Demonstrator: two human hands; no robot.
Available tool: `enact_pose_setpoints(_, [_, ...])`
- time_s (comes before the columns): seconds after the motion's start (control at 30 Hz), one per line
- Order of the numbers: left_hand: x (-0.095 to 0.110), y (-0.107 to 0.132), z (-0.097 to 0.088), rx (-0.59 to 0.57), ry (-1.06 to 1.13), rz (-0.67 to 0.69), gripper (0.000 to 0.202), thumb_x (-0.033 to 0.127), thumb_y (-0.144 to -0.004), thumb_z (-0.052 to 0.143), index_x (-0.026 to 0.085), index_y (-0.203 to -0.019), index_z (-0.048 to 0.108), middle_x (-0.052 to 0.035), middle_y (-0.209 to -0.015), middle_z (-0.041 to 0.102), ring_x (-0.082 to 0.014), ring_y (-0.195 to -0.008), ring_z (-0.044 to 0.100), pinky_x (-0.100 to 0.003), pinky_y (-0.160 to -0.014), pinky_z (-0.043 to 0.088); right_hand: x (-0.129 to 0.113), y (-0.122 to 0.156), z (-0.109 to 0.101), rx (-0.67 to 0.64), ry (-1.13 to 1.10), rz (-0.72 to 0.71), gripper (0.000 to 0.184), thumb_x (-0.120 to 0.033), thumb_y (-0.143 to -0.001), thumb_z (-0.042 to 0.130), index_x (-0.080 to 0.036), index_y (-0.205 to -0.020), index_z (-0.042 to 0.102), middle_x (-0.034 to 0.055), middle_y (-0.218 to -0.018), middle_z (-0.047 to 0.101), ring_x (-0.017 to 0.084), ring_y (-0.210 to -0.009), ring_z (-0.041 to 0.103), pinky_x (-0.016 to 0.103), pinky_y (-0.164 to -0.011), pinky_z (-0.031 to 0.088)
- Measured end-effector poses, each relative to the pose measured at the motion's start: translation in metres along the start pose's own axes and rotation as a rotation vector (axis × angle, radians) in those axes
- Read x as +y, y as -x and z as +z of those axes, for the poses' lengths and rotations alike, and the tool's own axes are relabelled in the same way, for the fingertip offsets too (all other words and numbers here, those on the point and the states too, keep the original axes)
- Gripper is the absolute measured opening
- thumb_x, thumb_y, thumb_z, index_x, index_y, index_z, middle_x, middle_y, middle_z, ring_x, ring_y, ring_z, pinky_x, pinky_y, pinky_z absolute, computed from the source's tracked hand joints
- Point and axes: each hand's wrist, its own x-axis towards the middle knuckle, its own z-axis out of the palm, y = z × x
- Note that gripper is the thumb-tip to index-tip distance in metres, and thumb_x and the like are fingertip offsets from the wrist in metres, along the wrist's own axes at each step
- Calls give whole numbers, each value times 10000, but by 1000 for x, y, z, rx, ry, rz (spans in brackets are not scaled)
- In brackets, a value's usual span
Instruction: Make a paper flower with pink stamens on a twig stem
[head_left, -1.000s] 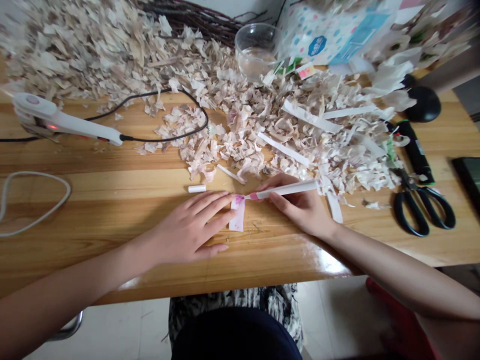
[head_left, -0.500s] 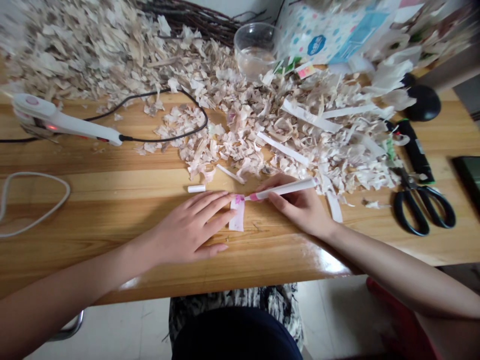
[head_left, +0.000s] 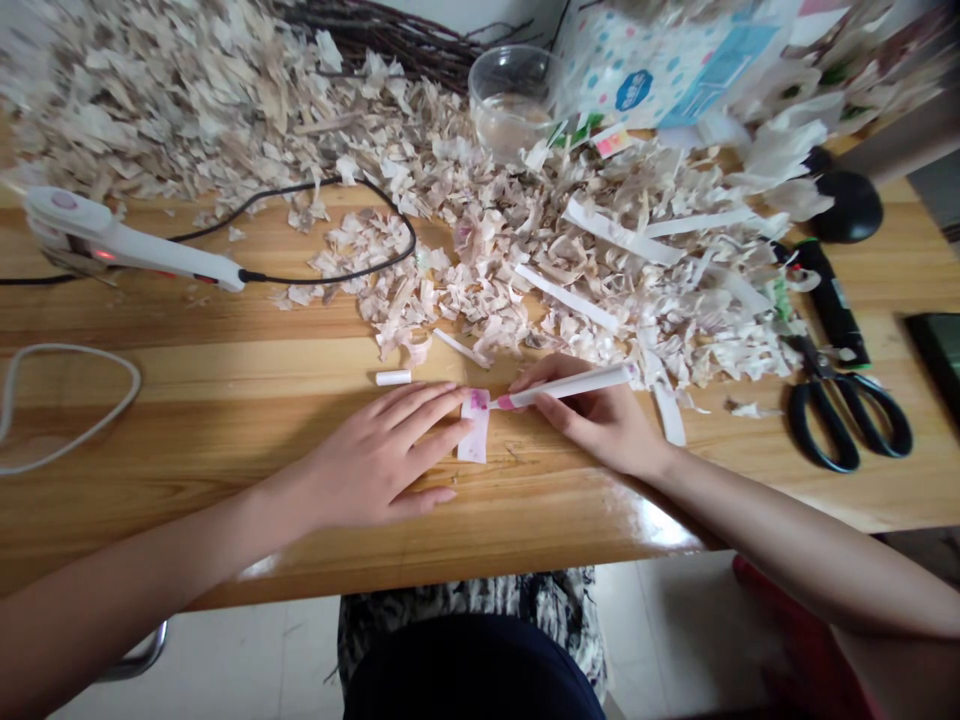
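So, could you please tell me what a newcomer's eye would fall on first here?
Probably the great spread of pale, papery scraps across the back of the table. Next, at front centre, the right hand holds a white-and-pink marker to a small purple-stained strip, which the left hand touches.

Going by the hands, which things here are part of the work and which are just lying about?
In the work:
white-and-pink pen, held in the right hand
purple-marked strip, under the left hand's fingertips
white cap, probably the pen's

Apparently lying about:
scissors
white corded tool
clear bowl
spotted pack
pale scraps, role unclear
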Motion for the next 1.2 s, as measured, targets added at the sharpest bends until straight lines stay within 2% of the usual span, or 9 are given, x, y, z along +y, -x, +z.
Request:
enact_pose_setpoints(0.2, [0,0,0,6,-4,4,555,485,-921,403,120,-1339,430,-178,-1445,370,-297,-1342,315,-463,-1084,317,0,0,-1,82,-24,6,230,-380,-907,531,-176,-937,633,54,-868,645,171,-765,604,268,-626,460])
enact_pose_setpoints(0.37, [1,-1,0,19,-1,6,551,478,-923,402,111,-1331,441,-184,-1434,384,-301,-1333,329,-462,-1085,314,0,0,0,48,-15,11,215,-362,-908,532,-175,-947,631,64,-884,639,184,-790,602,275,-628,454])
enact_pose_setpoints(0.8, [-1,0,1,11,-6,11,556,485,-925,390,112,-1336,432,-185,-1426,392,-307,-1326,338,-472,-1075,327,2,0,-1,105,-22,3,200,-345,-913,533,-187,-934,654,66,-912,640,193,-835,595,286,-661,455])
enact_pose_setpoints(1.0, [0,1,1,13,-5,10,563,493,-925,382,115,-1340,428,-180,-1431,388,-303,-1330,334,-470,-1078,326,1,0,0,61,-36,4,185,-335,-911,538,-190,-969,639,62,-911,642,193,-842,600,286,-667,459])
enact_pose_setpoints(1.2, [-1,-1,1,20,-14,15,557,483,-925,390,103,-1330,442,-188,-1421,399,-311,-1321,345,-472,-1077,325,2,0,0,92,-26,-4,211,-364,-909,540,-190,-964,645,64,-921,649,190,-833,604,282,-656,464])
